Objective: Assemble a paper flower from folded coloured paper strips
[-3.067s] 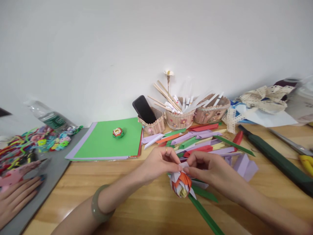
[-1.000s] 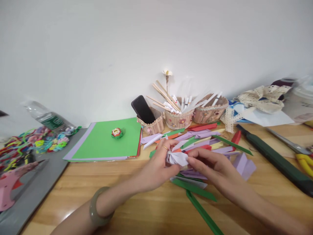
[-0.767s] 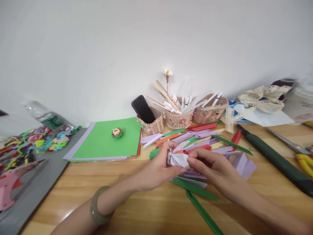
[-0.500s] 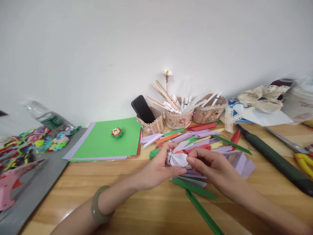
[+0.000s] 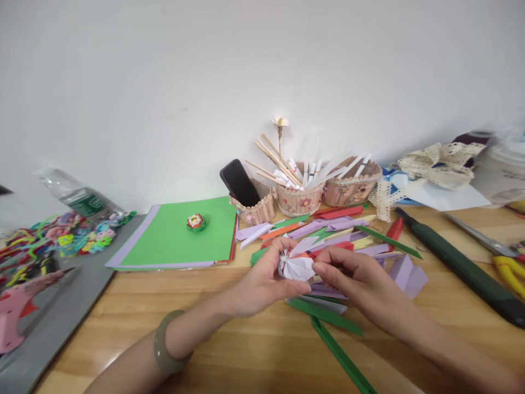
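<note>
A folded paper flower (image 5: 296, 267), mostly white with a bit of orange, is held above the table. My left hand (image 5: 268, 279) is closed around its left side, thumb below and fingers above. With thumb and forefinger, my right hand (image 5: 348, 276) pinches the flower's right edge. Folded paper strips (image 5: 340, 227) in purple, green, red, orange and yellow lie in a loose pile behind and beneath the hands. Long green strips (image 5: 340, 353) stick out towards the front. The flower's underside is hidden.
A small finished paper flower (image 5: 196, 222) sits on green paper sheets (image 5: 164, 241). Craft-stick holders (image 5: 301, 200) with a phone (image 5: 240, 183), sticks and pens stand by the wall. A pink glue gun (image 5: 20, 312) lies left; a dark green tool (image 5: 463, 268) and yellow-handled scissors (image 5: 508, 273) lie right.
The paper flower has tilted slightly between my hands. Both hands keep almost the same place and grip; nothing else on the table has moved.
</note>
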Tool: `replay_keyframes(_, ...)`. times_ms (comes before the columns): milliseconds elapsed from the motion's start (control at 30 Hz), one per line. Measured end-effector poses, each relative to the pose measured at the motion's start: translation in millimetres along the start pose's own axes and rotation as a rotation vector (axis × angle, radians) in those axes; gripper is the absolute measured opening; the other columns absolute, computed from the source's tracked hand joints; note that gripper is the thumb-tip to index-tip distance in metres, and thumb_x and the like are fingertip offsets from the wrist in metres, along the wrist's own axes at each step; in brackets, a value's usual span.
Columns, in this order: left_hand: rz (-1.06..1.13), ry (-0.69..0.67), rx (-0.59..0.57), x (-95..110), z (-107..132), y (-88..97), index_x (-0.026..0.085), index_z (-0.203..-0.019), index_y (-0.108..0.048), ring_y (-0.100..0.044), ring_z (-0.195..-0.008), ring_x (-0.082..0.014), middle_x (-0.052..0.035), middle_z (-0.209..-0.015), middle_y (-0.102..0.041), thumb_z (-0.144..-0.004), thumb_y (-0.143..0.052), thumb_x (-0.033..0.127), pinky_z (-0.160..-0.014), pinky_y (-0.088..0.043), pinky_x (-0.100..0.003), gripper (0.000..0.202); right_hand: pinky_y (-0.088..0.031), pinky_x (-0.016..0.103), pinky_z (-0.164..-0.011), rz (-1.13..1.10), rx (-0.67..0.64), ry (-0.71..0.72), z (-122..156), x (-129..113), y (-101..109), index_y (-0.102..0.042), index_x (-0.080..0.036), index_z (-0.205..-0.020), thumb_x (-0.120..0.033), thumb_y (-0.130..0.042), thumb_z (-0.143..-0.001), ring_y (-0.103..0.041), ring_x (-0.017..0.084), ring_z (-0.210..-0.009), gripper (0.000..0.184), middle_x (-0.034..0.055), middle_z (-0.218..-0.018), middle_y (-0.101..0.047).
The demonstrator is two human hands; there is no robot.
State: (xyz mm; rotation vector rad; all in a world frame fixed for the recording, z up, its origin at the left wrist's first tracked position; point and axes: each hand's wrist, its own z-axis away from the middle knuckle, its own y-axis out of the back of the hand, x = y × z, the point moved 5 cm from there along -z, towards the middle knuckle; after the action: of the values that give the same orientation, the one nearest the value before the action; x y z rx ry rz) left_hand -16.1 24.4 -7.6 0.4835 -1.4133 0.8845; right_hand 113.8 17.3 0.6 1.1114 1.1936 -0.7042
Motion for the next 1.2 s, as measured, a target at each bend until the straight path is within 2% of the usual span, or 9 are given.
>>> replay_keyframes(233, 0.079, -0.044, 0.015, -3, 0, 0.2, 0.021, -0.094, -0.037, -0.046, -0.065, -0.0062, 0.0055, -0.076, -0.049, -0.063, -0.074, 0.026, -0.059, -0.037, -0.018, 0.049, -0.030, 0.022, -0.049, 0.094, 0.023, 0.028, 0, -3, -2, -0.046, -0.019, -0.063, -0.040, -0.043, -0.084, -0.038, 0.011, -0.055, 0.030, -0.0029, -0.058, -0.044)
replay_keyframes(333, 0.165, -0.073, 0.112, -3, -1, 5.3, 0.020, -0.094, -0.039, -0.051, -0.063, -0.0076, 0.0044, -0.075, -0.053, -0.055, -0.079, 0.026, -0.056, -0.041, -0.018, 0.056, -0.030, 0.023, -0.049, 0.184, 0.038, 0.030, 0, -4, -2, -0.049, -0.018, -0.061, -0.038, -0.045, -0.084, -0.040, 0.011, -0.054, 0.030, -0.0018, -0.057, -0.048)
replay_keyframes(400, 0.254, -0.100, 0.149, -2, -2, 8.6, 0.019, -0.096, -0.042, -0.054, -0.063, -0.0101, 0.0022, -0.075, -0.055, -0.058, -0.076, 0.028, -0.054, -0.046, -0.021, 0.052, -0.029, 0.023, -0.047, 0.214, 0.060, -0.003, -1, -3, 2, -0.050, -0.018, -0.058, -0.038, -0.047, -0.082, -0.039, 0.011, -0.051, 0.032, -0.0019, -0.054, -0.048)
replay_keyframes(500, 0.385, -0.047, -0.010, -3, -4, 3.6, 0.018, -0.097, -0.045, -0.061, -0.065, -0.0169, -0.0022, -0.076, -0.059, -0.066, -0.066, 0.030, -0.051, -0.050, -0.026, 0.039, -0.033, 0.022, -0.048, 0.111, 0.164, 0.004, -1, -5, 15, -0.053, -0.018, -0.062, -0.040, -0.050, -0.081, -0.044, 0.011, -0.053, 0.029, -0.0018, -0.057, -0.050)
replay_keyframes(600, 0.459, 0.022, -0.130, -5, -4, -0.3, 0.014, -0.095, -0.052, -0.062, -0.070, -0.0199, -0.0075, -0.079, -0.061, -0.071, -0.057, 0.030, -0.053, -0.052, -0.029, 0.029, -0.042, 0.024, -0.058, 0.009, 0.253, 0.079, 0, -8, 24, -0.061, -0.021, -0.083, -0.040, -0.054, -0.080, -0.053, 0.014, -0.065, 0.021, -0.0001, -0.071, -0.057)
replay_keyframes(733, 0.477, 0.119, -0.165, -11, -3, -3.6, 0.013, -0.096, -0.055, -0.059, -0.073, -0.0187, -0.0088, -0.082, -0.061, -0.070, -0.056, 0.024, -0.054, -0.054, -0.031, 0.028, -0.046, 0.027, -0.062, 0.005, 0.191, 0.117, -1, -8, 18, -0.062, -0.022, -0.101, -0.038, -0.057, -0.080, -0.058, 0.016, -0.073, 0.027, 0.0025, -0.083, -0.061)
replay_keyframes(967, 0.329, 0.201, -0.084, -19, -2, -7.0, 0.020, -0.092, -0.052, -0.057, -0.071, -0.0155, -0.0026, -0.082, -0.057, -0.067, -0.064, 0.019, -0.062, -0.052, -0.033, 0.028, -0.044, 0.026, -0.060, 0.124, 0.169, 0.202, 0, -15, 11, -0.069, -0.021, -0.079, -0.029, -0.058, -0.080, -0.056, 0.015, -0.069, 0.014, 0.0030, -0.078, -0.064)
replay_keyframes(1133, -0.063, -0.039, 0.089, 0, -2, -2.0, 0.021, -0.108, -0.059, -0.046, -0.112, -0.0205, -0.0068, -0.116, -0.053, -0.074, -0.063, 0.026, -0.095, -0.036, -0.034, 0.034, -0.044, 0.028, -0.061, 0.180, 0.285, 0.246, 3, -13, 16, -0.069, -0.022, -0.085, -0.027, -0.060, -0.079, -0.057, 0.016, -0.070, 0.012, 0.0036, -0.078, -0.065)
replay_keyframes(1200, -0.173, -0.108, 0.166, 7, -1, 0.3, 0.020, -0.105, -0.063, -0.042, -0.118, -0.0223, -0.0071, -0.121, -0.054, -0.076, -0.061, 0.029, -0.101, -0.030, -0.036, 0.030, -0.045, 0.029, -0.064, 0.198, 0.299, 0.277, 4, -13, 16, -0.069, -0.022, -0.086, -0.027, -0.060, -0.079, -0.058, 0.017, -0.072, 0.012, 0.0037, -0.079, -0.065)
